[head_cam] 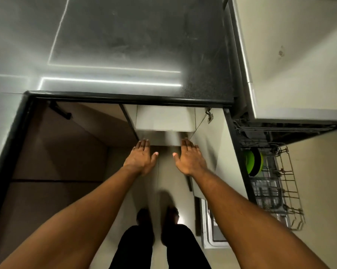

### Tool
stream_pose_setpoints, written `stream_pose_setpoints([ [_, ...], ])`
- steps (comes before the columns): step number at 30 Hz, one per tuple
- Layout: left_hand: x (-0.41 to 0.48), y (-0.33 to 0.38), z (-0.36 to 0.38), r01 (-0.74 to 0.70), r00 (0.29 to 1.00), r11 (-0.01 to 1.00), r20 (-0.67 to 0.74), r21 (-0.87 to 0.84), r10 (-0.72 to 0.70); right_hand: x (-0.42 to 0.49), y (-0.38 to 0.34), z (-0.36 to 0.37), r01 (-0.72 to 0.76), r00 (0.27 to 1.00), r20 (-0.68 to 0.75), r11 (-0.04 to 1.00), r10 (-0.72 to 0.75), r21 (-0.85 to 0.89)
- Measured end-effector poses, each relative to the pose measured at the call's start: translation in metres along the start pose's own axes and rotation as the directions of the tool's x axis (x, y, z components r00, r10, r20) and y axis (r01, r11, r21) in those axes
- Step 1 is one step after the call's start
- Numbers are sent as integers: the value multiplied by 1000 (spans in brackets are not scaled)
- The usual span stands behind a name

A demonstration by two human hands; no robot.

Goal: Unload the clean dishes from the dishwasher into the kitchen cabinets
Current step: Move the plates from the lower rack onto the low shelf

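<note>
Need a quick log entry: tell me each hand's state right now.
Left hand: open, fingers straight, holding nothing, fingertips at the drawer.
Right hand: open, fingers straight, holding nothing.

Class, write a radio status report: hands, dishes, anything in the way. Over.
Left hand and right hand open, empty, fingertips at drawer front. Green plate upright in dishwasher rack, not yet unloaded. Nothing between hands and drawer.
</note>
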State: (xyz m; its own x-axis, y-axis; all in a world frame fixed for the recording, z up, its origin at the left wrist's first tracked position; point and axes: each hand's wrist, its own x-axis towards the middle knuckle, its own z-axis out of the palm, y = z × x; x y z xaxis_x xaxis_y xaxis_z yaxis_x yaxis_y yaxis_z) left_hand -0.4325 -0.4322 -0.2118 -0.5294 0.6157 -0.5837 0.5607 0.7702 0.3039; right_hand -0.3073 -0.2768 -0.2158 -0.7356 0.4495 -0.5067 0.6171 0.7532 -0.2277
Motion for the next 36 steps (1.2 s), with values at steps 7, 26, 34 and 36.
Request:
stream_pose_setpoints([
  [7, -102, 20, -22, 14, 1000, 994, 0, -109, -14, -106, -3, -29, 22, 998, -62, 996, -17, 81],
  [26, -214, 41, 26, -160, 987, 985, 38, 62, 158, -221, 4, -8, 40, 958, -286, 985, 9, 167],
  [34, -250, 46, 50, -232, 970, 971, 82, 63, 227, -280, 7, 13, -39, 944, -314, 980, 100, 193],
  [36, -259, 51, 58, -237, 968, 969, 97, 63, 230, -296, 13, 20, -61, 940, -318, 979, 121, 194],
])
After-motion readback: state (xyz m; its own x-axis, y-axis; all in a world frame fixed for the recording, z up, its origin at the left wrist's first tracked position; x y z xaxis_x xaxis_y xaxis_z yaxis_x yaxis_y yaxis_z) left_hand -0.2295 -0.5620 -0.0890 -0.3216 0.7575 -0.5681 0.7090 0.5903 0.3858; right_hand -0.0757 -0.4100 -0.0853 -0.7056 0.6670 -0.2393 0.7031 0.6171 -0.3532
